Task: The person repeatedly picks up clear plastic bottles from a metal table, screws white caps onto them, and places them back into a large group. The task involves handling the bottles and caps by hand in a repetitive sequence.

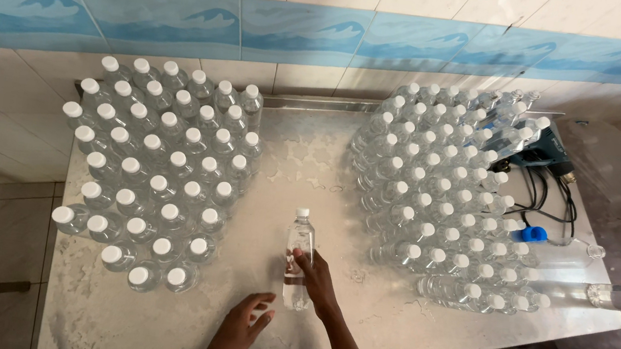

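- The right hand (318, 282), in the lower middle of the frame, lies on a single clear plastic bottle (299, 258) with a white cap; its grip is closed loosely around the bottle's lower half, fingers over the side of the bottle.
- That bottle lies flat on the tabletop (288, 163) in the lower centre of the frame, its cap pointing toward the top of the frame, in the bare strip between the two bottle groups.
- The left hand (239, 333), just below and to the left of the bottle, holds nothing; its grip is apart, fingers spread and slightly curled, fingertips reaching toward the bottle's base without touching it.
- Whether the left hand rests on the tabletop or hovers just above it cannot be told.
- The tabletop is a pale, speckled slab, with wet patches showing near its middle.
- On the left of the frame stands a group of upright bottles (156, 177), all white-capped, packed in rows.
- On the right of the frame lies a larger group of stacked bottles (444, 201), laid on their sides with their caps facing the camera.
- Near the right edge a blue cap (534, 234) shows beside the stack, and more bottles lie on their sides near the tabletop's right edge.
- At the upper right, a dark blue device (547, 149) with black cables (546, 195) sits behind the stack.
- Behind everything runs a tiled wall (186, 19) with a blue wave-patterned band.
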